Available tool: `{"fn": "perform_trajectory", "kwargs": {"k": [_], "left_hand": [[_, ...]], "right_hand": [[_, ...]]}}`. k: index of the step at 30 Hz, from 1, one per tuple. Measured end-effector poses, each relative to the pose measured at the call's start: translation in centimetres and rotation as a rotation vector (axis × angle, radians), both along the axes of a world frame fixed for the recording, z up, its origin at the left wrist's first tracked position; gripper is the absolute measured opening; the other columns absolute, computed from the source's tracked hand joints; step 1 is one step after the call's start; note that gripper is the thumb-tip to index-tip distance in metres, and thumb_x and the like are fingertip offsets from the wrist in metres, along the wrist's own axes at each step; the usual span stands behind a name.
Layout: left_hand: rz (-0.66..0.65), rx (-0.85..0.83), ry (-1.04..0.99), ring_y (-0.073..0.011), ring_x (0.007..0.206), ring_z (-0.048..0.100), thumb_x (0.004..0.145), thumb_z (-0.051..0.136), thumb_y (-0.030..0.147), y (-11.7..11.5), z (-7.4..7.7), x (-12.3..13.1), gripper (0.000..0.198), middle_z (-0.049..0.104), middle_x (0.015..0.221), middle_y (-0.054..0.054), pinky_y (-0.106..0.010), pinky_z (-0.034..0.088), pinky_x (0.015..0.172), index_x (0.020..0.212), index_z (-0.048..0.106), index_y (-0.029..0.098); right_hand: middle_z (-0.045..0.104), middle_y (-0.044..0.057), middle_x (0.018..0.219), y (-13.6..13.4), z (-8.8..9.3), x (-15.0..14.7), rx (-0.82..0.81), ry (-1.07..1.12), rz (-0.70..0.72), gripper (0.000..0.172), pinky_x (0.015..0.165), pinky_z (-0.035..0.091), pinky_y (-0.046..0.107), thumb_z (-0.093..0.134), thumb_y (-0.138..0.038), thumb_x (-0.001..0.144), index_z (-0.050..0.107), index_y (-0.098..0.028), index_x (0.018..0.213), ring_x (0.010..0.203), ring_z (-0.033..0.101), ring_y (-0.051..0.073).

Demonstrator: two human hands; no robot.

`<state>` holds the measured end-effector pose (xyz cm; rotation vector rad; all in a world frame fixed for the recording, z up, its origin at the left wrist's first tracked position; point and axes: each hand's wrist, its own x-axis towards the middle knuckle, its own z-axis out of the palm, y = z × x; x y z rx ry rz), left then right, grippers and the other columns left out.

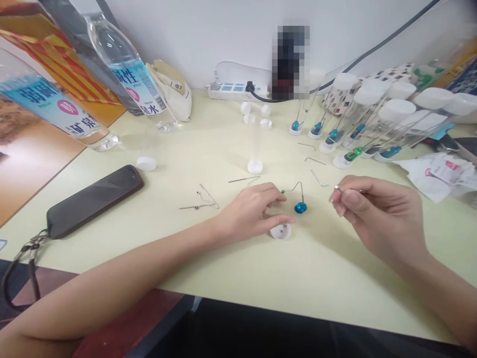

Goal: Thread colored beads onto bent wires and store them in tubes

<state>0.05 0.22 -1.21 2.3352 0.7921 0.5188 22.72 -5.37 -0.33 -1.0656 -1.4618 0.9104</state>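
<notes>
My left hand (pixel 257 211) rests on the pale table, fingers pinched on a bent wire (pixel 292 188) that carries a small green bead and a blue bead (pixel 300 207) at its foot. A white cap (pixel 280 231) lies right under that hand's thumb. My right hand (pixel 376 211) hovers to the right, fingers pinched on a thin metal pin (pixel 337 187) whose tip points left toward the wire.
Loose bent wires (pixel 203 199) lie left and behind the hands. Clear tubes with white caps (pixel 357 132) and beads stand at back right. A black phone (pixel 95 199), two water bottles (pixel 126 69), a power strip (pixel 234 90), loose white caps (pixel 255 166) and paper (pixel 439 171) surround.
</notes>
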Motion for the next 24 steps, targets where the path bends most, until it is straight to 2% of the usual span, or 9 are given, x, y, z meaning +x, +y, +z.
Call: {"fn": "perform_trajectory", "kwargs": {"k": [4,9,12,15,18,21,24], "left_hand": [[0.036,0.023,-0.004,-0.0161,0.079,0.059,0.088,0.055,0.036,0.0,-0.5,1.3,0.032,0.064,0.093,-0.007,-0.030,0.048,0.074,0.112,0.063,0.015],[-0.010,-0.039,-0.050,-0.0192,0.097,0.059,0.083,0.061,0.023,0.4,-0.7,3.1,0.018,0.068,0.101,-0.005,-0.035,0.047,0.086,0.100,0.068,0.020],[-0.026,-0.088,-0.064,-0.0186,0.096,0.059,0.083,0.060,0.019,0.6,-0.7,3.6,0.014,0.069,0.099,-0.005,-0.035,0.048,0.086,0.094,0.068,0.019],[0.011,-0.114,-0.060,-0.0163,0.088,0.062,0.087,0.055,0.019,0.5,-0.4,3.4,0.014,0.069,0.096,-0.004,-0.032,0.050,0.079,0.095,0.066,0.018],[0.082,-0.072,-0.113,-0.0139,0.082,0.063,0.087,0.056,0.021,0.2,0.3,2.7,0.012,0.070,0.095,-0.003,-0.029,0.050,0.077,0.095,0.065,0.018],[0.129,-0.019,-0.202,-0.0127,0.079,0.065,0.086,0.060,0.025,-0.2,0.9,1.8,0.013,0.071,0.093,-0.003,-0.027,0.052,0.076,0.096,0.064,0.018],[0.150,-0.019,-0.261,-0.0130,0.078,0.066,0.085,0.062,0.029,-0.7,1.4,1.0,0.014,0.070,0.089,-0.004,-0.026,0.054,0.075,0.093,0.063,0.017]], "right_hand": [[0.059,0.001,0.063,0.1,-0.3,-0.5,0.023,0.033,-0.031,0.009,0.042,0.036,0.024,0.065,-0.026,0.084,0.071,-0.021,0.079,0.052,0.049,0.011],[0.058,0.000,0.061,0.3,-0.5,-0.9,0.025,0.055,-0.037,0.011,0.042,0.036,0.023,0.064,-0.029,0.084,0.070,-0.020,0.082,0.049,0.046,0.010],[0.058,0.000,0.064,0.4,-0.6,-0.9,0.058,0.045,-0.050,0.011,0.044,0.039,0.024,0.063,-0.028,0.086,0.069,-0.021,0.080,0.050,0.047,0.010],[0.057,-0.001,0.065,0.4,-0.5,-0.9,0.107,0.016,-0.096,0.012,0.048,0.044,0.026,0.061,-0.027,0.087,0.067,-0.021,0.078,0.051,0.048,0.010],[0.056,-0.002,0.063,0.1,-0.1,-1.1,0.137,-0.036,-0.162,0.009,0.050,0.045,0.027,0.061,-0.024,0.086,0.068,-0.022,0.080,0.051,0.048,0.010],[0.057,-0.001,0.061,-0.4,0.5,-1.3,0.187,-0.169,-0.213,0.010,0.051,0.044,0.028,0.062,-0.023,0.086,0.068,-0.022,0.078,0.054,0.051,0.012],[0.061,-0.001,0.063,-0.9,0.8,-1.7,0.290,-0.312,-0.189,0.009,0.050,0.042,0.028,0.062,-0.018,0.085,0.067,-0.023,0.078,0.055,0.054,0.013]]}}
